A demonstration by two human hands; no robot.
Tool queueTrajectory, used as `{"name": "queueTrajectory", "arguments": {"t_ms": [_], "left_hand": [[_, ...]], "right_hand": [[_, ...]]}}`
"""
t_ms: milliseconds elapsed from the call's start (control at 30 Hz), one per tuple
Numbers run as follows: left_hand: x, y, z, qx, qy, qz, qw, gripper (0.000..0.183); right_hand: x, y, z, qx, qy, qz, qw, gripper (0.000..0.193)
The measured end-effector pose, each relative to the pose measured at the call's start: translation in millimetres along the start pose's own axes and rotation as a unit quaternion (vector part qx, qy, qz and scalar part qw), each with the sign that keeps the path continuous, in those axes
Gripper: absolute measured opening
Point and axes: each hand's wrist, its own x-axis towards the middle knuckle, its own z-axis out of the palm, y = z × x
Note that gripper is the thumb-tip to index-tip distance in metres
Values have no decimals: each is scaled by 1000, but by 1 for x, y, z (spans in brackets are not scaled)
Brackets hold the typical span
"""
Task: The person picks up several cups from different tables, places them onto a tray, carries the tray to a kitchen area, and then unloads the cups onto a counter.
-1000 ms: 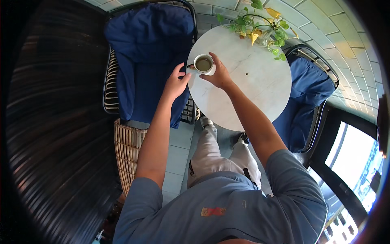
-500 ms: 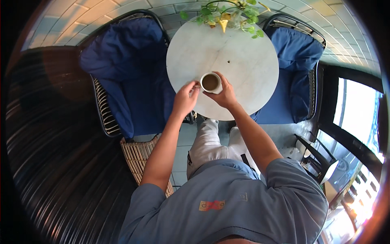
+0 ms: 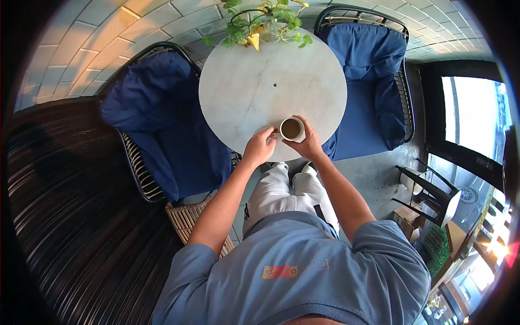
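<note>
A white mug [image 3: 301,137] with brown, coffee-like liquid in it is held upright between my hands, over the near part of a round white marble-look table [image 3: 238,81]. My right hand [image 3: 309,145] wraps round the mug's right side, thumb in front and fingers behind. On the other side my left hand [image 3: 260,147] has its fingertips closed at the mug's handle; the handle is mostly hidden by them. Whether the mug's base touches the tabletop cannot be made out from above.
Blue-cushioned armchairs stand left [image 3: 179,135] and right [image 3: 374,103] of the table. A leafy plant in a clear glass vase [image 3: 269,31] sits at the table's far edge, by a tiled wall [image 3: 179,21]. A woven cane piece [image 3: 187,216] is beside my left arm. A black-framed chair [image 3: 433,195] stands at right.
The view has turned, shifting the table left in the picture. Relative to the tabletop, the mug and both hands have moved right and nearer to me. My left fingers have closed in on the handle.
</note>
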Motion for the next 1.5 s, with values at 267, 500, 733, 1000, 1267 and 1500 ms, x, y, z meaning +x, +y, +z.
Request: {"name": "queueTrajectory", "arguments": {"t_ms": [267, 500, 733, 1000, 1267, 1500], "left_hand": [[2, 7, 2, -8, -9, -22, 1000, 35], [-11, 4, 4, 4, 29, -13, 999, 43], [-26, 80, -2, -10, 115, -28, 993, 32], [-51, 170, 76, -109, 65, 68, 990, 23], [-103, 311, 267, -139, -109, 110, 978, 25], [-122, 442, 425, -87, -285, 195, 934, 24]], "right_hand": [[3, 3, -6, -16, -11, -6, 1000, 73], [1, 15, -5, -60, -70, -4, 996, 101], [-48, 44, -63, -130, -49, 12, 990, 68], [-177, 76, -201, -38, 148, 70, 986, 26], [-384, 112, -356, -3, 284, 169, 944, 31], [-550, 140, -434, 78, 533, 206, 817, 22]]}}
